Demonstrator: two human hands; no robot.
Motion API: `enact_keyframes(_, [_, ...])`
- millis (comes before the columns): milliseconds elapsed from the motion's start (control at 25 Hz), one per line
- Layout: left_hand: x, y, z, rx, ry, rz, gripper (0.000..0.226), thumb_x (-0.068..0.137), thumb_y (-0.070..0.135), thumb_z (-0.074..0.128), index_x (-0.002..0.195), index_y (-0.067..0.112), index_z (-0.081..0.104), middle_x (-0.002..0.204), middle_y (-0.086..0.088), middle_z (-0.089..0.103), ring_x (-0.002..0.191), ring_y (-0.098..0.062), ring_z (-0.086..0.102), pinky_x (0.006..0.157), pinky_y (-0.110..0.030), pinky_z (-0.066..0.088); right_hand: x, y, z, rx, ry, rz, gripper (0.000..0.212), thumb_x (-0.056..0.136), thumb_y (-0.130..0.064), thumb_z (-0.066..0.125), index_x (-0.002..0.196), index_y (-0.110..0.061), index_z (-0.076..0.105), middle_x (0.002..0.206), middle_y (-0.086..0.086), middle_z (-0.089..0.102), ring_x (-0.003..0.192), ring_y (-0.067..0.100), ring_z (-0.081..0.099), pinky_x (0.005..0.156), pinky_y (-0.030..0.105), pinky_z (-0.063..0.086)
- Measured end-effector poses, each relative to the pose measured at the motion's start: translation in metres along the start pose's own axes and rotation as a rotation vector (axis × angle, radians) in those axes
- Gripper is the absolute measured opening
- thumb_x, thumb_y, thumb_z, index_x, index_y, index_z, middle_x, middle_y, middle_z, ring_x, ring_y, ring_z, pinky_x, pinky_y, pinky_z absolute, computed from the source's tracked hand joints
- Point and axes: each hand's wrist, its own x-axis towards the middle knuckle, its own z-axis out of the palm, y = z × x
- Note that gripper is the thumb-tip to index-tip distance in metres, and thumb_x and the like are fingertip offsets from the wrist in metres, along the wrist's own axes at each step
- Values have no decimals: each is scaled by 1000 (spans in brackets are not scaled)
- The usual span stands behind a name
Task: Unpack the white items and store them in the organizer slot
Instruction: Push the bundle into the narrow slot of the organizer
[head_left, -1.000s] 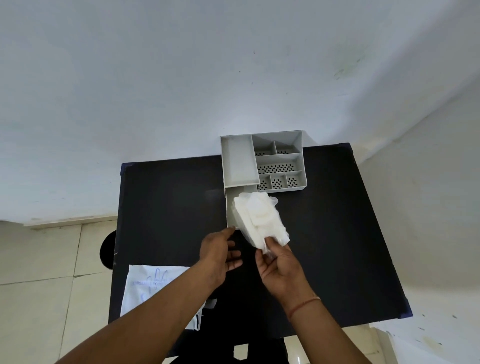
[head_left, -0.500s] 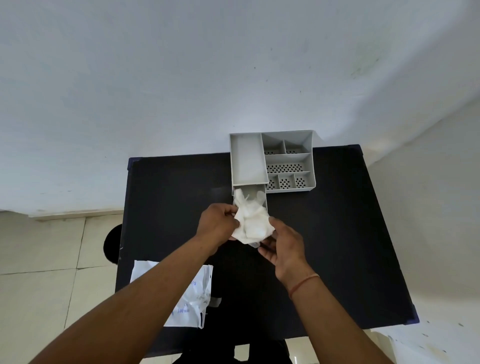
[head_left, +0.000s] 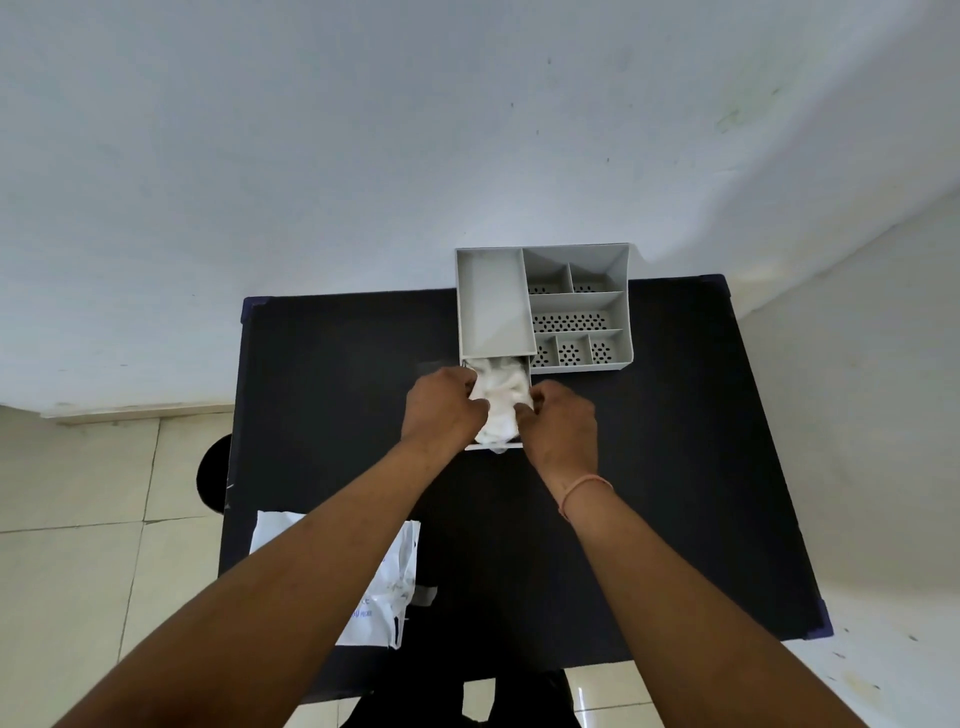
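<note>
Head view: both hands, left (head_left: 445, 411) and right (head_left: 560, 427), clutch the white items (head_left: 500, 396) between them inside the organizer slot (head_left: 525, 375).

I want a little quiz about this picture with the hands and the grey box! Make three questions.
1. True or false: both hands, left hand and right hand, touch the white items.
2. Where are the white items going? A) pulled-out drawer slot B) a holed compartment C) the floor
3. Fill in: the organizer stands on a ____ table.

Key: 1 true; 2 A; 3 black
</note>
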Motion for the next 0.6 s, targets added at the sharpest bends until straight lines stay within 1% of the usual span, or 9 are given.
enact_keyframes(120, [-10, 0, 1, 88, -18, 90, 11, 83, 11, 68, 75, 13, 62, 72, -5, 69, 69, -25, 68, 65, -33, 54, 2, 3, 4, -296, -21, -111, 21, 95, -34, 61, 103, -17, 69, 98, 6, 70, 91, 27, 68, 67, 31, 46])
enact_keyframes(160, [-13, -2, 1, 133, -33, 141, 3, 86, 11, 68, 84, 13, 68, 80, -6, 72, 77, -28, 71, 71, -35, 57, 1, 5, 5, -350, -38, -129, 22, 97, -35, 59, 108, -18, 69, 104, 7, 67, 95, 27, 67, 68, 32, 48])
enact_keyframes(200, [-16, -4, 1, 184, -23, 185, 13, 89, 12, 69, 101, 12, 75, 94, -9, 76, 89, -30, 73, 79, -38, 60, 1, 7, 4, -373, -47, -134, 22, 98, -34, 58, 111, -19, 69, 107, 8, 62, 97, 27, 65, 68, 32, 49])
enact_keyframes(280, [-18, -10, 0, 269, 1, 234, 36, 93, 15, 70, 129, 11, 74, 118, -11, 74, 109, -31, 70, 90, -44, 61, 1, 11, 1, -360, 3, -143, 17, 98, -26, 59, 108, -17, 69, 109, 8, 56, 97, 27, 62, 66, 32, 48])
enact_keyframes(360, [-21, -16, -2, 303, 68, 263, 36, 96, 19, 69, 132, 15, 74, 121, -9, 68, 113, -29, 66, 85, -46, 63, 0, 13, -2, -334, 102, -207, 16, 91, -14, 62, 105, -14, 71, 109, 9, 59, 97, 28, 60, 68, 35, 50])
enact_keyframes(440, [-24, -23, -1, 373, 69, 338, 31, 97, 26, 68, 125, 16, 77, 120, -7, 67, 115, -27, 64, 79, -45, 65, -3, 12, -3, -352, 120, -376, 25, 86, -10, 62, 109, -12, 72, 113, 9, 65, 104, 31, 61, 81, 42, 54])
enact_keyframes(480, [-27, -25, 0, 438, 42, 389, 30, 98, 30, 67, 121, 16, 79, 122, -7, 66, 117, -27, 63, 76, -44, 65, -5, 11, -2, -392, 57, -468, 31, 86, -13, 61, 116, -12, 71, 121, 10, 67, 115, 33, 61, 92, 46, 53])
enact_keyframes(520, [-29, -26, 2, 506, 9, 435, 31, 98, 35, 65, 118, 15, 80, 126, -8, 66, 119, -27, 61, 76, -42, 64, -7, 10, 0, -454, -68, -527, 40, 89, -18, 60, 128, -12, 67, 135, 11, 65, 131, 35, 55, 106, 50, 47])
enact_keyframes(600, [-33, -30, 8, 632, -66, 502, 39, 98, 41, 61, 119, 15, 80, 141, -9, 63, 126, -29, 57, 81, -42, 62, -8, 8, 3, -600, -378, -536, 61, 97, -31, 53, 155, -13, 44, 167, 10, 39, 157, 32, 27, 126, 60, 22])
